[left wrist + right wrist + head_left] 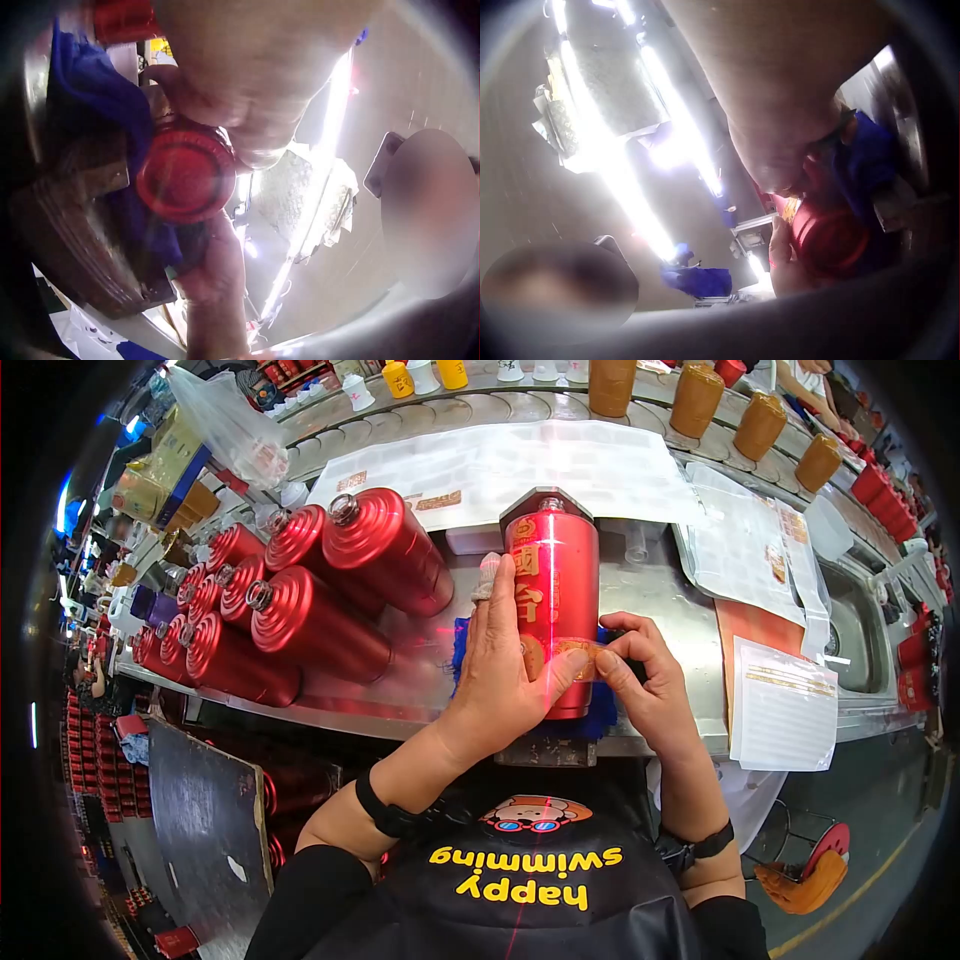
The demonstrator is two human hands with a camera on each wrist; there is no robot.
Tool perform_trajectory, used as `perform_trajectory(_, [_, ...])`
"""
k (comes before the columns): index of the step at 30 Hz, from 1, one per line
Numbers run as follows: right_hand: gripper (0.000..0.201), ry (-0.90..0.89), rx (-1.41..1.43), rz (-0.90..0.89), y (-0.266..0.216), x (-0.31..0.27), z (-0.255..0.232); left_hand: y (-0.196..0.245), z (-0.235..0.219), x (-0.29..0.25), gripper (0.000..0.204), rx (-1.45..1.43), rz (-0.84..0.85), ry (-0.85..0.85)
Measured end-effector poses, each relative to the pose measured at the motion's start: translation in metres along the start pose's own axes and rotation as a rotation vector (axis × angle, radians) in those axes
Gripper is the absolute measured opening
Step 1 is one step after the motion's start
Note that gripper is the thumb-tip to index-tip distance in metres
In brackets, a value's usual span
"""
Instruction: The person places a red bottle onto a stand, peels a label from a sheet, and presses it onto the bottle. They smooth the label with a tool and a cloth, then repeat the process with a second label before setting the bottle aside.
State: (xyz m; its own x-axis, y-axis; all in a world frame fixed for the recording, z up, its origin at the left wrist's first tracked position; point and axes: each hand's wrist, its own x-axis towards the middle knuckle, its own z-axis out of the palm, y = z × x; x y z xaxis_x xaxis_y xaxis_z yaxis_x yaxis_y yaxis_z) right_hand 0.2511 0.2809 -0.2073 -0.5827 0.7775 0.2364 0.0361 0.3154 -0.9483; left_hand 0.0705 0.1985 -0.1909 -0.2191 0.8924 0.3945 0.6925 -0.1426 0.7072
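Observation:
A red bottle with gold characters lies on a blue cloth, its neck end pointing away at a dark angular block. Along its left side rests my left hand, fingers straight, a pale cover on one fingertip. The left thumb presses a gold label strip near the bottle's base. On the right, my right hand pinches the strip's free end between thumb and curled forefinger. The left wrist view shows the round red base between both hands; the right wrist view is dim and partly hidden by the forearm.
Several red bottles stand at the left of the metal table. White label sheets lie behind the bottle, and more sheets at the right beside a sink. A conveyor carrying brown containers runs along the back.

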Motion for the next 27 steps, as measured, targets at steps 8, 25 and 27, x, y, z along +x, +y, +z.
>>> perform_trajectory(8, [0.016, 0.0, -0.02, -0.025, 0.004, 0.001, 0.001, -0.009, -0.001, 0.0, 0.092, -0.127, -0.02, -0.013])
perform_trajectory(25, [0.008, 0.068, -0.112, -0.031, 0.007, -0.001, 0.001, -0.036, -0.024, -0.041, 0.118, 0.179, 0.195, -0.201])
perform_trajectory(27, [0.021, 0.13, -0.154, -0.082, 0.009, -0.005, -0.002, -0.039, -0.023, -0.036, 0.117, 0.237, 0.25, -0.131])
